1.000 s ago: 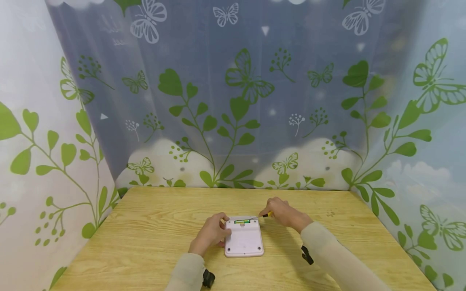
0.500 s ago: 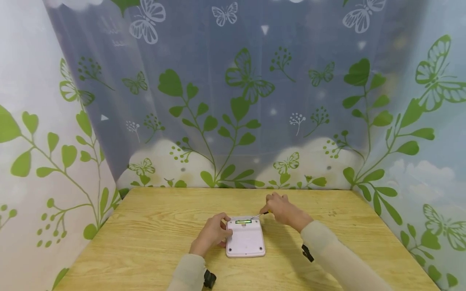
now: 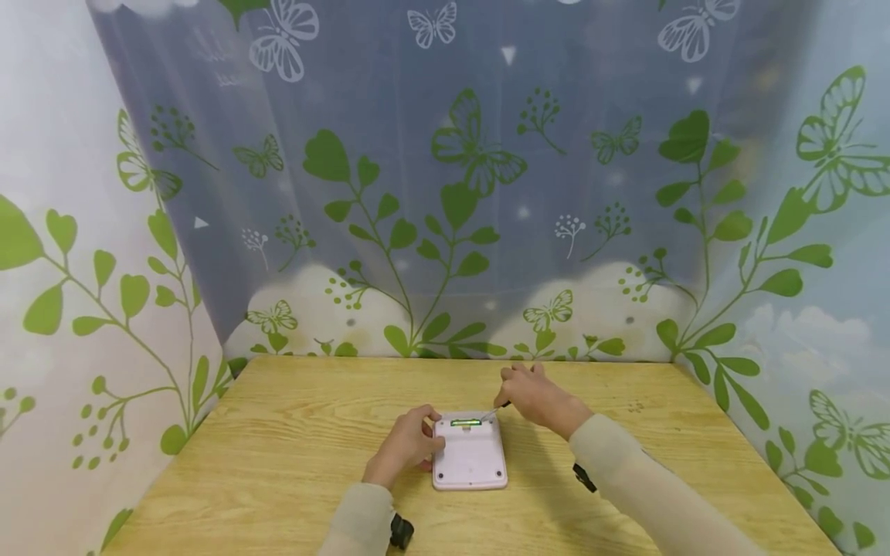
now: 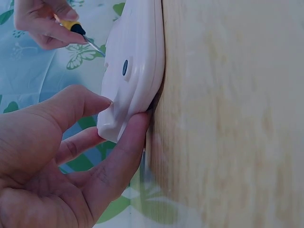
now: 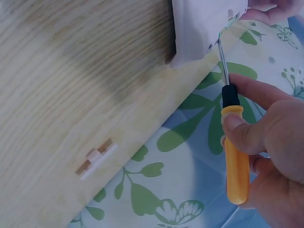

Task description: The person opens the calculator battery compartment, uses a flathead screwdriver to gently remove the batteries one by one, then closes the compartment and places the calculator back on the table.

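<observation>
A pale pink calculator (image 3: 470, 459) lies back side up on the table, dark dots near its corners. In its open battery slot sits a green battery (image 3: 466, 422). My left hand (image 3: 405, 446) holds the calculator's left edge, thumb on the back and fingers at the side, as the left wrist view shows. My right hand (image 5: 280, 137) grips a screwdriver (image 5: 236, 161) by its yellow handle, thumb on one side and index finger along the black collar. The metal tip meets the calculator at the battery's right end. From the head view, the handle is mostly hidden behind the fingers.
A small pale battery cover (image 5: 96, 158) with a tab lies on the wooden table (image 3: 313, 432), near its edge in the right wrist view. Behind the table hangs a curtain (image 3: 410, 255) printed with leaves and butterflies.
The screwdriver has tilted steeper, its tip now at the battery's right end, and its yellow handle has gone out of sight in the head view. My left hand keeps its hold on the calculator.
</observation>
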Action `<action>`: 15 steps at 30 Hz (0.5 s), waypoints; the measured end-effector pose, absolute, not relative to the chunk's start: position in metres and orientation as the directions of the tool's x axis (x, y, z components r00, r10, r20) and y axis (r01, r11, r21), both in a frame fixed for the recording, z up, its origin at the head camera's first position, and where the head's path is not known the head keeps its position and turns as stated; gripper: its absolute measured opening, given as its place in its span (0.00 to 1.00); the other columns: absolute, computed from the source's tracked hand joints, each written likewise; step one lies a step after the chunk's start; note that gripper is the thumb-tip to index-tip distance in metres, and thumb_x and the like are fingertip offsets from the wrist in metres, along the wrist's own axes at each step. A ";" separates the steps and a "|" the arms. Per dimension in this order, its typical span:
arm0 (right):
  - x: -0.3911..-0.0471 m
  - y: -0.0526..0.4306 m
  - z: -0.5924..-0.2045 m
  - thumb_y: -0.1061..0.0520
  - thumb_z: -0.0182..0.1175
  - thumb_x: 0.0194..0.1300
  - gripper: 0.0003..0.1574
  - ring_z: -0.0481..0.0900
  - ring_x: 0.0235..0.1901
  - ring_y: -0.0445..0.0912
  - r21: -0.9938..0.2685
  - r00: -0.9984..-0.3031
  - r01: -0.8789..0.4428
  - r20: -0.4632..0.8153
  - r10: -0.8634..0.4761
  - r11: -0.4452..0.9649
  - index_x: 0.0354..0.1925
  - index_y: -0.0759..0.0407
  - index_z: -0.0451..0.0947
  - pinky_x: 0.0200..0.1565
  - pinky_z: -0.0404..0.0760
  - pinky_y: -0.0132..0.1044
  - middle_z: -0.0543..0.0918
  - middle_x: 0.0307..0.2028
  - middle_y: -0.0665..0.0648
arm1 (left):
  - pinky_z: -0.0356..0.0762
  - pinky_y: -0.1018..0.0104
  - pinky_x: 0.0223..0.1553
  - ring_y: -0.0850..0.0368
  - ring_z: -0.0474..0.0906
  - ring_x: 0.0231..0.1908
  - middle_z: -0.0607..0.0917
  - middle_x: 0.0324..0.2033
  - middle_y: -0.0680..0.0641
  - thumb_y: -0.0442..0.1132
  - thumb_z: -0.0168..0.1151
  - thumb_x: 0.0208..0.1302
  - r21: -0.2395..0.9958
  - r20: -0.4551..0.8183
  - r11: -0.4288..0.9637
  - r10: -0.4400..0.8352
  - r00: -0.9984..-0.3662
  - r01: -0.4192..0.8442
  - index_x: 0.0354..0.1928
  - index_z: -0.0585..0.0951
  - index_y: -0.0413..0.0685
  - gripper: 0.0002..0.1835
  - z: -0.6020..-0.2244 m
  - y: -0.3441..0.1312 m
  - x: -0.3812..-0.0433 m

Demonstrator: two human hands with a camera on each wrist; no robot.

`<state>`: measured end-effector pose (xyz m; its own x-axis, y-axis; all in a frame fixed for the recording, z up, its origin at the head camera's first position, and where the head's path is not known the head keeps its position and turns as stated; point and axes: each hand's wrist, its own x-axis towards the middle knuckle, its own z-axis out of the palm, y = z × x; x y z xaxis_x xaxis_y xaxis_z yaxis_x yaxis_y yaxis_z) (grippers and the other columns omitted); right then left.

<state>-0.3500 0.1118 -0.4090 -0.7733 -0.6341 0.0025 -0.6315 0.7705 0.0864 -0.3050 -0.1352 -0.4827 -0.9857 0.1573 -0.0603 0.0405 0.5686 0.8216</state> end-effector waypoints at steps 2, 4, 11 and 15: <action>-0.349 0.109 -0.407 0.66 0.63 0.67 0.21 0.71 0.41 0.49 0.101 -0.772 -0.633 -0.007 -0.636 0.767 0.50 0.45 0.90 0.39 0.65 0.45 0.83 0.44 0.55 | 0.87 0.63 0.24 0.53 0.77 0.28 0.76 0.34 0.43 0.29 0.68 0.64 0.821 -0.061 0.570 0.156 -0.986 0.040 0.57 0.77 0.40 0.20 -0.483 -0.135 -0.305; -0.348 0.107 -0.405 0.65 0.63 0.67 0.20 0.73 0.44 0.51 0.117 -0.767 -0.638 -0.015 -0.641 0.761 0.50 0.45 0.90 0.43 0.72 0.50 0.83 0.45 0.55 | 0.87 0.64 0.24 0.53 0.77 0.28 0.76 0.34 0.43 0.29 0.68 0.64 0.818 -0.062 0.574 0.153 -0.986 0.037 0.57 0.77 0.40 0.20 -0.483 -0.135 -0.305; -0.340 0.096 -0.400 0.61 0.66 0.66 0.17 0.77 0.52 0.55 0.321 -0.742 -0.635 -0.002 -0.671 0.702 0.46 0.42 0.91 0.55 0.79 0.62 0.83 0.48 0.55 | 0.87 0.63 0.24 0.53 0.78 0.29 0.77 0.35 0.42 0.29 0.68 0.63 0.820 -0.063 0.572 0.154 -0.986 0.037 0.57 0.77 0.39 0.20 -0.482 -0.134 -0.305; -0.337 0.086 -0.398 0.58 0.67 0.65 0.11 0.78 0.53 0.54 0.434 -0.730 -0.612 0.013 -0.684 0.661 0.40 0.42 0.91 0.56 0.80 0.61 0.84 0.47 0.54 | 0.88 0.63 0.24 0.53 0.78 0.29 0.77 0.35 0.42 0.29 0.68 0.63 0.821 -0.063 0.570 0.155 -0.986 0.037 0.57 0.77 0.39 0.20 -0.482 -0.134 -0.305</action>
<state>-0.3371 0.0859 -0.3978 -0.7296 -0.6838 0.0127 -0.6121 0.6612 0.4337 -0.3052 -0.1343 -0.4821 -0.9858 0.1554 -0.0632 0.0373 0.5701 0.8207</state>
